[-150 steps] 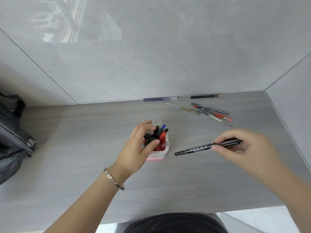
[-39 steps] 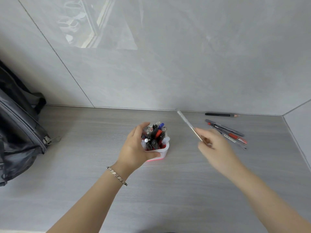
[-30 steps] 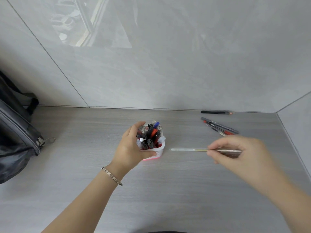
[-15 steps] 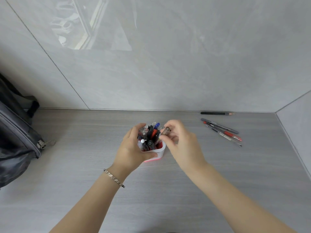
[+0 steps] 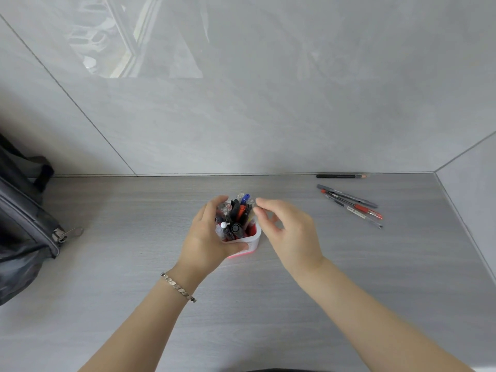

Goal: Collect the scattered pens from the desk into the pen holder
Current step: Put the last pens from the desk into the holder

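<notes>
Many upright pens point(image 5: 236, 213) crowd the white pen holder point(image 5: 253, 241).

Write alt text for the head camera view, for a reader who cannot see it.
A left hand holds a white pen holder full of pens on a grey desk, while the empty right hand hovers beside it. A few loose pens lie to the right, and a black pencil lies against the wall.

Bag point(image 5: 24, 237) cut off at left edge
</notes>
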`<state>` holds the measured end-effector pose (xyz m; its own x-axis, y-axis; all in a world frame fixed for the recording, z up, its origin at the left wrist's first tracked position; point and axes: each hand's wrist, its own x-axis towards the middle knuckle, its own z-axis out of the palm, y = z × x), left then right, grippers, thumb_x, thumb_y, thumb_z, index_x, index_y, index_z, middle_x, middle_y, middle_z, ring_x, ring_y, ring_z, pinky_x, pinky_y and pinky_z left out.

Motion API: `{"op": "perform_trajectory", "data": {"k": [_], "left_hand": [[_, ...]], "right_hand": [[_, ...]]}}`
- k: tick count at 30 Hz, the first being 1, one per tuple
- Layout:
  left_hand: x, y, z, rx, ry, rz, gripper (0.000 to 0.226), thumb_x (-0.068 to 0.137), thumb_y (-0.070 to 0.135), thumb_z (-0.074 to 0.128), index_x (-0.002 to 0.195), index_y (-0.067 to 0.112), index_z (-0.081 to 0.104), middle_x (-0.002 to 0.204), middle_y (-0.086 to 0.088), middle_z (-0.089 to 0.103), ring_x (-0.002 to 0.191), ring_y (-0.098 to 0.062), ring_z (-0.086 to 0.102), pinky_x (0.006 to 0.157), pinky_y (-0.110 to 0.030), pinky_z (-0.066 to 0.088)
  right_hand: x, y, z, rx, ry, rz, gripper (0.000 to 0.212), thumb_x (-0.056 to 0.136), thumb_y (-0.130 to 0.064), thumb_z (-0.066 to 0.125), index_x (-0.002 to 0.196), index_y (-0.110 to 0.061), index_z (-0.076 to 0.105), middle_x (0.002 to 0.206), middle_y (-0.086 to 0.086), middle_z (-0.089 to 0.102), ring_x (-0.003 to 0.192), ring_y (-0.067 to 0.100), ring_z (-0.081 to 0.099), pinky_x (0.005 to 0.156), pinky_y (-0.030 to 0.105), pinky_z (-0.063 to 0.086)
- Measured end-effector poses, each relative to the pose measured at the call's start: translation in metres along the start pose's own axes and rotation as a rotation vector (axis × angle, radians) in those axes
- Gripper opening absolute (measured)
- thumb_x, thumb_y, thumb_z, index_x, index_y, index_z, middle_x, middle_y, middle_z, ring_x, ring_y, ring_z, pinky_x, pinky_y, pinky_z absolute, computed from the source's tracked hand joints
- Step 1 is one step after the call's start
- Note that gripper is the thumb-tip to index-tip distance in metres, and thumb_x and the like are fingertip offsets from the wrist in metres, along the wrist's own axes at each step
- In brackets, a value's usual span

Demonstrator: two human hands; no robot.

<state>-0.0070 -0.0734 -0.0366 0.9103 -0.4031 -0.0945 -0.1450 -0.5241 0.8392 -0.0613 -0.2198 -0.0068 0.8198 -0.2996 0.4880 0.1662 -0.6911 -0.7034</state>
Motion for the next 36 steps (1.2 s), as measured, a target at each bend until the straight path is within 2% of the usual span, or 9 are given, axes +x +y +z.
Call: {"op": "perform_trajectory", "data": {"k": [5,11,14,17,20,24,27,32,36], "left_hand": [[-0.001,0.002,-0.001,-0.038,-0.031,0.004,0.095,0.050,0.018,0.088,0.128,0.028,0.034,0.117,0.003,0.052,0.107,-0.012,0.049,0.089,-0.025,0.040],[-0.003,0.005,0.001,-0.041,-0.067,-0.025,0.108,0.053,0.018,0.086,0.133,0.040,0.017,0.111,0.033,0.037,0.104,0.009,0.045,0.078,-0.012,0.038],[0.000,0.004,0.002,-0.043,-0.074,-0.038,0.108,0.053,0.018,0.086,0.137,0.031,0.020,0.117,0.016,0.043,0.107,-0.005,0.047,0.082,-0.016,0.037],[0.000,0.006,0.003,-0.051,-0.078,-0.049,0.106,0.054,0.016,0.085,0.138,0.030,0.021,0.119,0.014,0.040,0.107,-0.004,0.044,0.076,-0.004,0.034],[-0.002,0.006,0.003,-0.065,-0.076,-0.058,0.107,0.055,0.015,0.085,0.138,0.031,0.020,0.121,0.010,0.040,0.108,-0.004,0.044,0.074,0.000,0.036],[-0.002,0.010,0.005,-0.088,-0.046,-0.079,0.101,0.055,0.008,0.085,0.135,0.029,0.027,0.120,0.006,0.043,0.102,0.000,0.045,0.080,-0.002,0.032],[-0.004,0.013,0.004,-0.091,-0.005,-0.092,0.096,0.051,0.008,0.087,0.130,0.029,0.037,0.116,0.006,0.049,0.099,-0.003,0.051,0.081,-0.008,0.032],[-0.003,0.019,0.010,-0.062,-0.005,-0.075,0.094,0.050,0.011,0.088,0.128,0.031,0.039,0.114,0.007,0.052,0.101,-0.010,0.051,0.077,-0.005,0.031],[0.000,0.026,0.017,-0.066,-0.049,-0.051,0.094,0.049,0.011,0.088,0.127,0.032,0.039,0.114,0.008,0.052,0.096,0.003,0.051,0.072,0.000,0.034]], "right_hand": [[0.015,-0.005,0.010,-0.070,-0.098,-0.005,0.016,0.076,-0.020,0.060,0.080,-0.011,0.071,0.067,0.004,0.072,0.060,0.015,0.062,0.055,0.023,0.048],[0.011,-0.004,-0.010,0.010,-0.237,0.150,0.012,0.073,-0.013,0.066,0.080,-0.006,0.071,0.071,0.012,0.072,0.060,0.014,0.054,0.059,0.027,0.046],[0.019,0.001,0.002,-0.095,-0.337,0.108,0.007,0.071,-0.009,0.071,0.076,-0.004,0.071,0.076,0.014,0.066,0.072,0.027,0.060,0.061,0.031,0.046],[0.007,0.007,0.005,-0.186,-0.295,0.054,0.009,0.074,-0.018,0.066,0.076,-0.012,0.072,0.080,0.009,0.061,0.079,0.013,0.046,0.057,0.025,0.043],[-0.007,0.008,-0.002,-0.259,-0.278,-0.001,0.024,0.081,-0.024,0.052,0.092,-0.015,0.072,0.092,0.011,0.061,0.091,0.016,0.042,0.076,0.022,0.038],[0.009,0.012,-0.025,0.059,-0.554,0.285,0.025,0.086,-0.016,0.058,0.109,-0.020,0.065,0.101,-0.001,0.050,0.101,0.011,0.046,0.080,0.006,0.033],[0.018,0.044,-0.054,-0.028,-0.347,0.327,0.024,0.083,-0.006,0.061,0.105,-0.014,0.065,0.098,-0.004,0.055,0.094,0.007,0.050,0.078,0.001,0.033],[0.007,0.139,-0.105,-0.410,-0.202,0.561,0.026,0.079,0.003,0.059,0.105,0.000,0.063,0.105,0.019,0.063,0.103,0.034,0.056,0.091,0.035,0.041],[-0.003,0.189,-0.126,-0.667,-0.367,0.700,0.033,0.085,-0.010,0.058,0.116,0.000,0.055,0.118,0.025,0.057,0.112,0.041,0.049,0.096,0.046,0.041]]}}
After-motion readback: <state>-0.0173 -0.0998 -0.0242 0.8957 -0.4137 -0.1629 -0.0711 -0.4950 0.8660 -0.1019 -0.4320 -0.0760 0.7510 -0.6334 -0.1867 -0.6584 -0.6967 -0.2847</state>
